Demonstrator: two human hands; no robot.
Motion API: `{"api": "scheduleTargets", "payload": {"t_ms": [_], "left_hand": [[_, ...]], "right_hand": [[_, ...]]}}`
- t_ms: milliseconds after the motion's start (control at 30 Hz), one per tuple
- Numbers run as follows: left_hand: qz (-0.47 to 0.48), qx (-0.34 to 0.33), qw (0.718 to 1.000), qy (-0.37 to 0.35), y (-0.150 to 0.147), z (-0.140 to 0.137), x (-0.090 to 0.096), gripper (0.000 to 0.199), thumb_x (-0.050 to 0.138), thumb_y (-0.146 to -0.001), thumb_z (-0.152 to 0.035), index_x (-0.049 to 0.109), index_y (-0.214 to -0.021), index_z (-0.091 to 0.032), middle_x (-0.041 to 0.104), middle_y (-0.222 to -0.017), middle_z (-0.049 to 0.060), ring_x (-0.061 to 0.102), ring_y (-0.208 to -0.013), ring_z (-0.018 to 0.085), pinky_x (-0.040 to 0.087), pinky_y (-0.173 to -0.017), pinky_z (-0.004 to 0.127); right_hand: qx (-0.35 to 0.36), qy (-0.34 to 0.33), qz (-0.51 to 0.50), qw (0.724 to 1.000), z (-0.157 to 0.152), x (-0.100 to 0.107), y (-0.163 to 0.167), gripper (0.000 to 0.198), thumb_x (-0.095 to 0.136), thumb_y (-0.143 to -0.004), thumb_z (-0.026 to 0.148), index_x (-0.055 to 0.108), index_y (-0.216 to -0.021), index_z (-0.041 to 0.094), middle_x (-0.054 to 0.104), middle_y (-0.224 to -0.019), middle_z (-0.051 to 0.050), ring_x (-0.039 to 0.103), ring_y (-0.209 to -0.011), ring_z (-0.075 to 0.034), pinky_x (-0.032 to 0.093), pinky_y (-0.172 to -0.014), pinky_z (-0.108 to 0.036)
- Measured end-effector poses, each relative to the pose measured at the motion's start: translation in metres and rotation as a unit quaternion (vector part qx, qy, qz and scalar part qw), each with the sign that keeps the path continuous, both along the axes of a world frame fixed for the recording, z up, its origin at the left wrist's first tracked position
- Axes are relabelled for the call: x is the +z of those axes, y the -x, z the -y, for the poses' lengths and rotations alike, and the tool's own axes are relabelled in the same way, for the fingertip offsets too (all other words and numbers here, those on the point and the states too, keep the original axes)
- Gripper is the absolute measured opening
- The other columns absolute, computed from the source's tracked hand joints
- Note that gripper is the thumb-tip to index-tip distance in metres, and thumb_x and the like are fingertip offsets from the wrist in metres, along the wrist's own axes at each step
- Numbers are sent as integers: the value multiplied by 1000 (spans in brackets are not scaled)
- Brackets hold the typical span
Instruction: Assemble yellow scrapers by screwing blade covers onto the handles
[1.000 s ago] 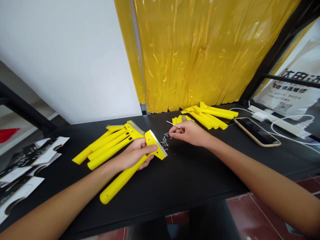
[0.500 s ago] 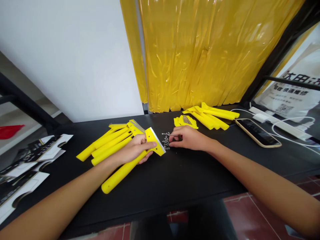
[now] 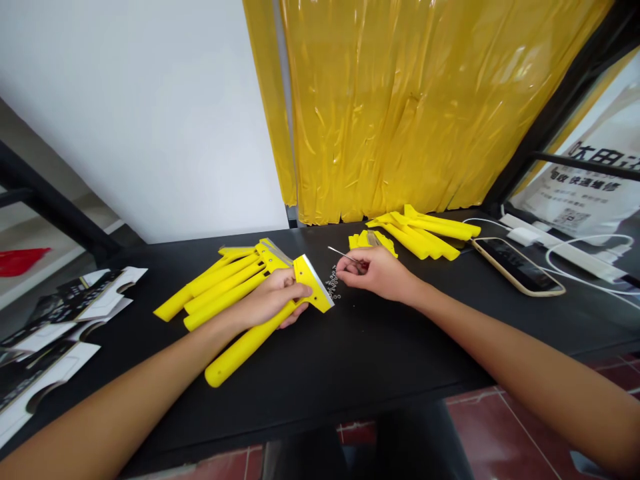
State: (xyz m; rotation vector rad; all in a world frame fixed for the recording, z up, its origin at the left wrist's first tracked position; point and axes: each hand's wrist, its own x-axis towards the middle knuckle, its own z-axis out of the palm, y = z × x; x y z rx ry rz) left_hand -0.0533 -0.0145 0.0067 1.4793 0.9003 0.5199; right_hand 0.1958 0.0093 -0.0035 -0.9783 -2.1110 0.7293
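Note:
My left hand point(image 3: 280, 298) is closed round the head of a yellow scraper point(image 3: 245, 350). Its metal blade edge faces right and its handle slants toward the table's front. Pinched in my right hand point(image 3: 377, 273) is a thin metal-shafted tool point(image 3: 339, 253) that looks like a screwdriver; its tip points left and my fingers hide the rest. Between the hands lies a small heap of screws and nuts point(image 3: 333, 285), touching or near my right fingertips. Several more yellow scrapers point(image 3: 220, 283) with blades rest side by side behind my left hand.
Yellow handles point(image 3: 420, 237) are piled at the back right, beside small yellow plates point(image 3: 360, 240) partly covered by my right hand. A phone point(image 3: 517, 265), a power strip point(image 3: 565, 247) and white cables lie to the right. Printed card sleeves point(image 3: 75, 333) are stacked on the left of the black table point(image 3: 380, 360).
My right hand has risen slightly from the screw heap, and the tool's tip now tilts upward. My left hand and the scraper have barely moved.

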Motion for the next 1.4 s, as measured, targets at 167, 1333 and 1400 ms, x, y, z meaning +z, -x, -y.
{"api": "scheduleTargets", "payload": {"t_ms": [167, 1333, 1400], "left_hand": [[6, 49, 999, -23, -9, 5, -1, 26, 55, -90, -28, 54, -66, -16, 53, -51, -2, 48, -34, 9, 34, -35, 20], [20, 77, 996, 38, -17, 19, 12, 17, 54, -89, -31, 47, -78, -20, 54, -59, -3, 49, -43, 11, 34, -41, 23], [8, 44, 998, 50, -13, 19, 15, 17, 57, -90, -32, 48, -84, -19, 55, -64, -3, 50, -49, 11, 35, -45, 23]], "right_hand": [[48, -149, -16, 987, 18, 1, 14, 11, 66, -88, 27, 72, -91, 18, 55, -71, 2, 48, -62, -10, 39, -59, -22], [46, 317, -113, 940, 24, 7, 23, 37, 77, -75, 52, 68, -82, 17, 45, -63, 6, 29, -53, -7, 20, -49, -24], [59, 308, -108, 943, 24, 7, 22, 38, 78, -74, 53, 68, -78, 16, 43, -61, 7, 25, -53, -6, 18, -48, -25]]}}
